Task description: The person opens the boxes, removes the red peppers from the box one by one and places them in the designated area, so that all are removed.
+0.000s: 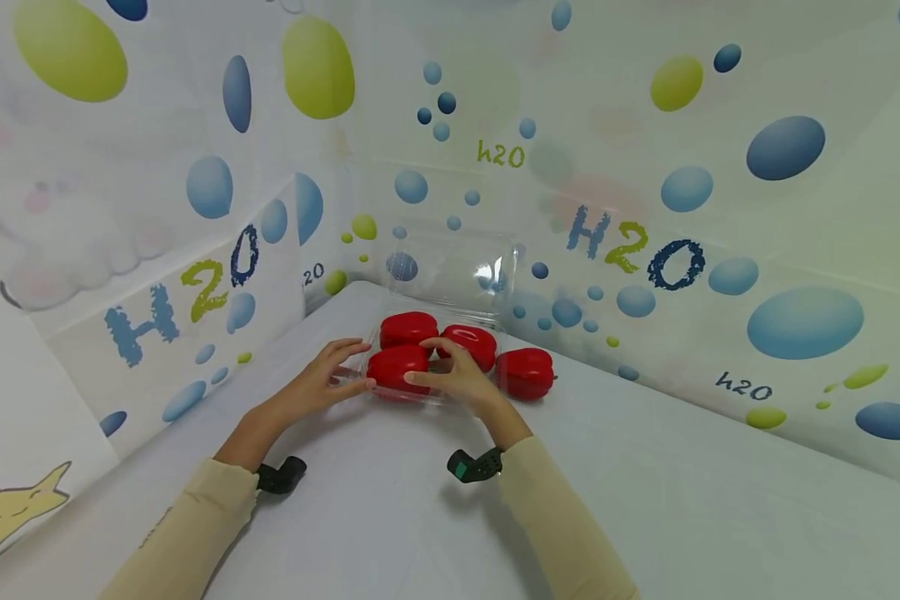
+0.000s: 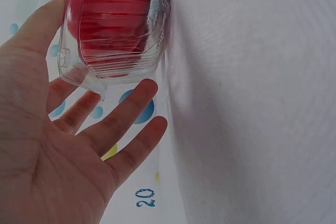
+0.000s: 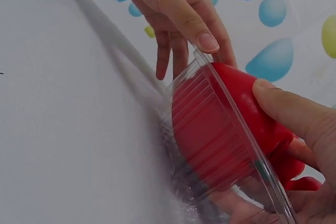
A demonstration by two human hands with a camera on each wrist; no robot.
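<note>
A clear plastic clamshell box (image 1: 438, 400) stands on the table with its lid (image 1: 450, 271) raised at the back. Inside lie a front red bell pepper (image 1: 393, 367), a back-left red bell pepper (image 1: 408, 327) and a right red bell pepper (image 1: 471, 343). My right hand (image 1: 461, 379) grips the front pepper, thumb on its skin and fingers round its right end, partly hidden. At the box's left side, my left hand (image 1: 321, 379) holds the rim with the thumb at its corner; in the left wrist view the other fingers are spread.
Another red bell pepper (image 1: 525, 373) lies on the white table (image 1: 682, 483), just right of the box. Printed sheets (image 1: 615, 133) with coloured drops form walls behind and to the left. Black wrist cameras (image 1: 283, 475) sit on both forearms.
</note>
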